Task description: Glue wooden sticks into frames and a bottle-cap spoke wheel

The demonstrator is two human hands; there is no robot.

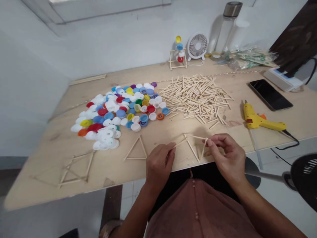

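My left hand [160, 162] pinches a thin wooden stick [180, 143], whose far end meets a corner of a stick triangle. That wooden triangle [192, 148] hangs near the table's front edge, one corner between the thumb and fingers of my right hand [227, 155]. Left of my left hand, a second stick triangle [137, 148] lies flat on the table. Farther left stands a small stick frame [76, 168] made of several joined sticks. A large heap of short wooden sticks [195, 96] lies beyond my hands.
Colored bottle caps [119, 109] are piled left of the sticks. A yellow glue gun [260, 120], a phone [270, 95] and a power strip [282, 78] lie at right. Behind stand a cap-and-stick model [178, 54], a small fan [198, 46] and a glass bottle [224, 33].
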